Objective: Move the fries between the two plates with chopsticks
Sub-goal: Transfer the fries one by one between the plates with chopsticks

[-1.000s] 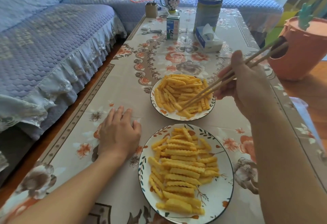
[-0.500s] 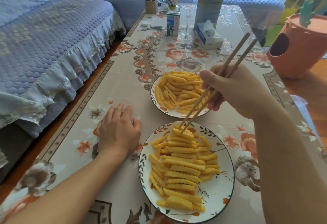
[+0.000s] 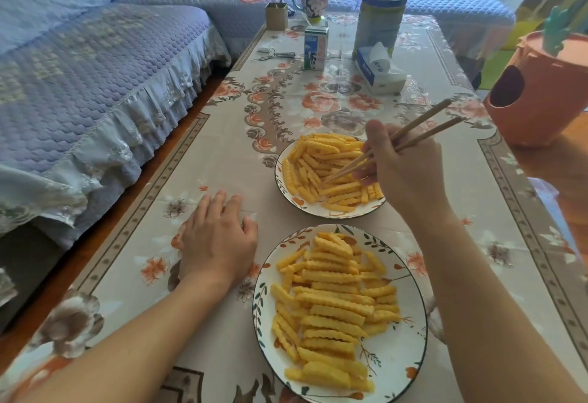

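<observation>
The right hand (image 3: 404, 170) holds the chopsticks (image 3: 386, 148), its fingers (image 3: 377, 135) curled round the pair at mid-length. The tips slant down and to the left of those fingers, close together, and reach into the fries (image 3: 324, 169) heaped on the far plate (image 3: 318, 213); whether a fry is caught between them cannot be told. The hand itself covers the right edge of that plate.

Nearer than the fingers, and apart from the far plate, lies the near plate (image 3: 397, 358) with a second spread of fries (image 3: 331, 307) across its left and middle part. The right forearm passes just beside its right rim.

The left hand (image 3: 219, 243) rests palm down on the counter (image 3: 191, 180), fingers relaxed and holding nothing, just beside the near plate's left rim.

Beyond the right fingers, further along the flowered cloth, stand a tissue box (image 3: 378, 70), a tall tin (image 3: 380, 19), a milk carton (image 3: 316, 48), a mug (image 3: 313, 2) and a small brown box (image 3: 276, 15), all well apart from the plates. An orange tub (image 3: 547, 94) stands to the right of the chopstick ends, and a quilted sofa (image 3: 95, 78) runs along the left.
</observation>
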{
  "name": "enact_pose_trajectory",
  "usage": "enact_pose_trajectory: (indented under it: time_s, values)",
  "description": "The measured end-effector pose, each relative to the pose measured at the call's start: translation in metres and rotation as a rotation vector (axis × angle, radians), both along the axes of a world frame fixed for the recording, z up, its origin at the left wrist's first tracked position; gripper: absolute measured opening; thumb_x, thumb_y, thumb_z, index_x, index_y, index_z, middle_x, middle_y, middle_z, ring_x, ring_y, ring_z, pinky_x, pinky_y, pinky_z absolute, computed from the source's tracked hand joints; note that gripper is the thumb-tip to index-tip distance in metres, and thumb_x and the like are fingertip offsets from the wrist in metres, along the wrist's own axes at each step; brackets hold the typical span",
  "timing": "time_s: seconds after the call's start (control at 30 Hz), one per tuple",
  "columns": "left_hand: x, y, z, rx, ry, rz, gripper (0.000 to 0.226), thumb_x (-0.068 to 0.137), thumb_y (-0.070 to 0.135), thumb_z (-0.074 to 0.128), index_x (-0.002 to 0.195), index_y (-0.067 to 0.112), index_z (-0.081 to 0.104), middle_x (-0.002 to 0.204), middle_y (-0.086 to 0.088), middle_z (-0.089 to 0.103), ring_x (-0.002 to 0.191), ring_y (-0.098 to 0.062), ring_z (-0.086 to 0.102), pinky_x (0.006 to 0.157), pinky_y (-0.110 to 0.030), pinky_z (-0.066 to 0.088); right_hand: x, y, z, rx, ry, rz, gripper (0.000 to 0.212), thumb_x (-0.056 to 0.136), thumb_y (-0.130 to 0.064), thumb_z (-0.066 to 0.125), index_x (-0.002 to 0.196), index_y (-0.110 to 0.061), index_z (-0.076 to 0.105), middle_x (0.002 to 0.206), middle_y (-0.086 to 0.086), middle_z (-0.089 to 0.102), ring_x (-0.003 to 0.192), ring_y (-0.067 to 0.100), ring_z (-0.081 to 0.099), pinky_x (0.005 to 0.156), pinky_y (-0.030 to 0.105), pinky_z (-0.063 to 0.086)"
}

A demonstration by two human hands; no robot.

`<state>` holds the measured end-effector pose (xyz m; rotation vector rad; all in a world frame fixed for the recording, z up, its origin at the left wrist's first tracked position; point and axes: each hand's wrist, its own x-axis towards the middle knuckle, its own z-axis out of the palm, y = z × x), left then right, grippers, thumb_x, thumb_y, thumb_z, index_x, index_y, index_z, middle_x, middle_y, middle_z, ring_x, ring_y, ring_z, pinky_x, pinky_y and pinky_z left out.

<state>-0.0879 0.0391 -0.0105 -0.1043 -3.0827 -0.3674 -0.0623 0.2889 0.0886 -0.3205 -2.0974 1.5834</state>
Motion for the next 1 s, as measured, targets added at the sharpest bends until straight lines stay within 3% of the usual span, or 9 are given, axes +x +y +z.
enact_pose_trajectory:
  time_s: [0.2,0.37,0.53,0.67,0.8,0.93,1.0]
  values:
    - [0.0,0.0,0.001,0.007,-0.001,0.003,0.058,0.1,0.04,0.036,0.155,0.022,0.039,0.165,-0.005,0.032,0.154,-0.024,0.02,0.125,-0.044,0.016,-0.002,-0.009,-0.006,0.02,-0.01,0.013,0.034,0.102,-0.036,0.06,0.075,-0.017,0.069,0.061,0.012,0.071,0.05,0.021,0.072,0.049,0.034,0.06]
    - [0.001,0.001,0.002,0.014,0.0,0.003,0.058,0.1,0.041,0.036,0.155,0.023,0.039,0.165,-0.005,0.031,0.154,-0.024,0.019,0.125,-0.044,0.016,0.002,0.0,0.007,-0.073,-0.007,0.0,0.042,0.104,-0.035,0.056,0.081,-0.002,0.069,0.059,0.014,0.07,0.051,0.027,0.071,0.048,0.034,0.061]
    - [0.0,0.001,0.001,0.009,0.001,0.005,0.058,0.1,0.04,0.037,0.155,0.022,0.04,0.164,-0.005,0.032,0.154,-0.025,0.02,0.125,-0.044,0.015,0.016,0.006,0.032,-0.155,-0.024,0.31,0.043,0.107,-0.027,0.049,0.078,0.0,0.065,0.054,0.013,0.067,0.049,0.032,0.069,0.047,0.036,0.058]
    - [-0.001,0.0,0.0,0.006,-0.002,0.004,0.058,0.099,0.04,0.037,0.154,0.022,0.041,0.164,-0.005,0.033,0.153,-0.026,0.021,0.125,-0.045,0.018,0.025,-0.008,0.037,-0.04,-0.092,0.532,0.044,0.099,-0.035,0.053,0.076,0.0,0.066,0.058,0.017,0.067,0.051,0.036,0.069,0.049,0.042,0.059]
    - [0.0,0.001,0.001,0.012,-0.003,0.008,0.058,0.099,0.04,0.036,0.154,0.023,0.04,0.164,-0.005,0.032,0.154,-0.025,0.02,0.125,-0.044,0.017,0.024,-0.017,0.031,0.134,-0.16,0.526,0.039,0.1,-0.033,0.059,0.079,-0.002,0.069,0.057,0.007,0.068,0.053,0.028,0.071,0.051,0.03,0.057]
    - [0.0,0.001,0.001,0.022,-0.004,0.012,0.058,0.099,0.04,0.037,0.154,0.023,0.04,0.165,-0.004,0.031,0.154,-0.024,0.017,0.124,-0.044,0.015,0.023,-0.011,0.031,0.165,-0.141,0.52,0.031,0.099,-0.025,0.064,0.079,-0.003,0.069,0.056,0.002,0.066,0.052,0.028,0.07,0.052,0.037,0.06]
    - [0.001,0.001,0.001,0.023,-0.003,0.013,0.058,0.099,0.04,0.037,0.154,0.023,0.04,0.165,-0.004,0.031,0.154,-0.024,0.017,0.124,-0.045,0.014,0.023,-0.005,0.033,0.147,-0.088,0.473,0.031,0.099,-0.024,0.063,0.078,-0.002,0.068,0.055,0.005,0.065,0.049,0.027,0.069,0.048,0.034,0.058]
